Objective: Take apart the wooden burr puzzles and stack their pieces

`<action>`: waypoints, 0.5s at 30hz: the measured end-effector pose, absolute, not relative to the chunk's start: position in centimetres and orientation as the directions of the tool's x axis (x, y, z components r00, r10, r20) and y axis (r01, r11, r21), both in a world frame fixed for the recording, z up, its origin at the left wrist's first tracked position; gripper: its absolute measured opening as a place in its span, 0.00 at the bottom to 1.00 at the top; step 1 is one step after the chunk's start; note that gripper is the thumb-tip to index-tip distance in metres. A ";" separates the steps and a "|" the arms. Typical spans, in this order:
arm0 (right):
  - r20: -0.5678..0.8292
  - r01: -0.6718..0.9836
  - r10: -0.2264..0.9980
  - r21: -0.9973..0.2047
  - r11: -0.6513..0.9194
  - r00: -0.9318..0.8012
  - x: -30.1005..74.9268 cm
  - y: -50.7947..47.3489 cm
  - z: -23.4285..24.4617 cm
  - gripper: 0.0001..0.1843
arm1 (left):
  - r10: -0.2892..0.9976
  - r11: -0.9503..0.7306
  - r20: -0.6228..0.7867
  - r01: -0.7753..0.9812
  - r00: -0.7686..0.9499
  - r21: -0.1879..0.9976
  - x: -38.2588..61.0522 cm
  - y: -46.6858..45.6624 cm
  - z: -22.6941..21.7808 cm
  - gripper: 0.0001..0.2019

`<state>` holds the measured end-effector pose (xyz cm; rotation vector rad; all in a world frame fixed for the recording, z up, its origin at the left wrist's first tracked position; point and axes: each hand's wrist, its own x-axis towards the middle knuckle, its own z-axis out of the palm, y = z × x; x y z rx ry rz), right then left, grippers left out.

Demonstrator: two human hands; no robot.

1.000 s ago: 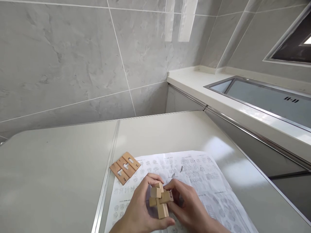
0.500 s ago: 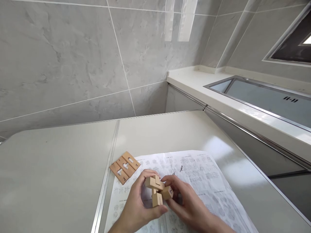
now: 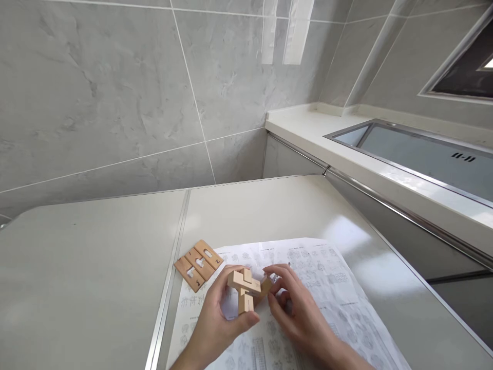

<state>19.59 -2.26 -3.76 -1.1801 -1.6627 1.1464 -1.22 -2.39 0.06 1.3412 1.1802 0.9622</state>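
My left hand [image 3: 217, 324] grips a partly joined wooden block puzzle [image 3: 244, 289] between thumb and fingers, just above a printed instruction sheet [image 3: 331, 293]. My right hand [image 3: 298, 313] pinches the puzzle's right-hand piece with its fingertips. Three flat notched wooden pieces [image 3: 197, 264] lie side by side on the grey table [image 3: 92, 267], just left of the sheet's far corner.
A metal seam [image 3: 169, 277] runs down the tabletop left of the paper. To the right stands a higher white counter [image 3: 308, 128] with a steel sink [image 3: 419, 154]. Grey tiled wall [image 3: 115, 92] rises behind the table.
Both hands have lifted the puzzle slightly away from me and turned it. The right fingers have shifted from wrapping the cluster to pinching its right piece.
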 end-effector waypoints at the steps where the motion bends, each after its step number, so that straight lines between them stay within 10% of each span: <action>1: 0.093 0.245 0.962 -0.957 0.157 -0.256 19.6 -2.2 -3.6 0.20 | 0.978 0.027 -0.054 0.137 0.200 0.990 -1.2 -2.4 0.0 0.35; 15: 0.058 -0.010 0.866 -0.998 0.061 -0.497 20.0 -1.7 -0.8 0.16 | 0.946 -0.058 0.012 0.131 0.323 0.990 -1.3 -2.4 -0.4 0.36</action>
